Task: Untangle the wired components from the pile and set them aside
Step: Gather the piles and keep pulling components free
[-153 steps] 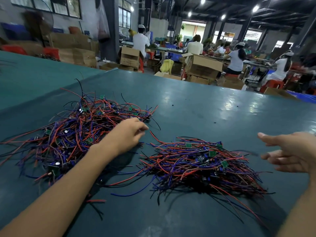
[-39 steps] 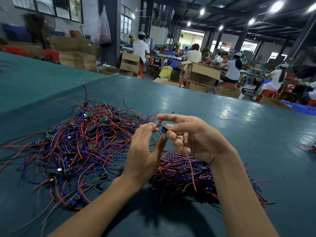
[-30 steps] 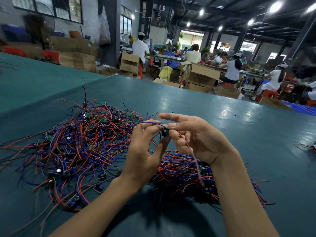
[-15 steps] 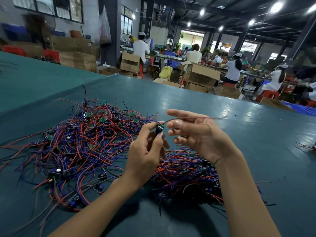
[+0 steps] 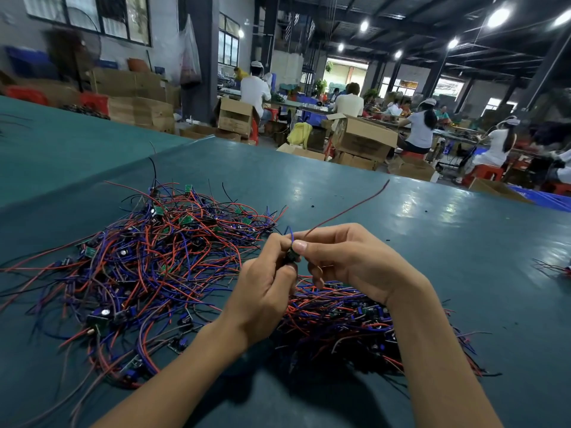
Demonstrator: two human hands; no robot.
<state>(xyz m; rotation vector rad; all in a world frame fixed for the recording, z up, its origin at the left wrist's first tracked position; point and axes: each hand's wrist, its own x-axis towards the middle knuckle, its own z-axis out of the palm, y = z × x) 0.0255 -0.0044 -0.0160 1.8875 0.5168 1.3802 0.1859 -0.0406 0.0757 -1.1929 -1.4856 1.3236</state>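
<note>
Component mostly buried, pinched between left grip and right grip; type unreadable. Wire bundle cropped by right frame edge.

Left pile: wires showing red, blue-violet, black, all intermixing; small boards showing green.
Right pile: same red/blue/black mix showing.
Held component appearing black; long wire running dark red, short loop showing blue.
Table reading plain dark teal, unpatterned.
Background: boxes showing brown cardboard, stools red, bag yellow, workers' shirts white.
</note>
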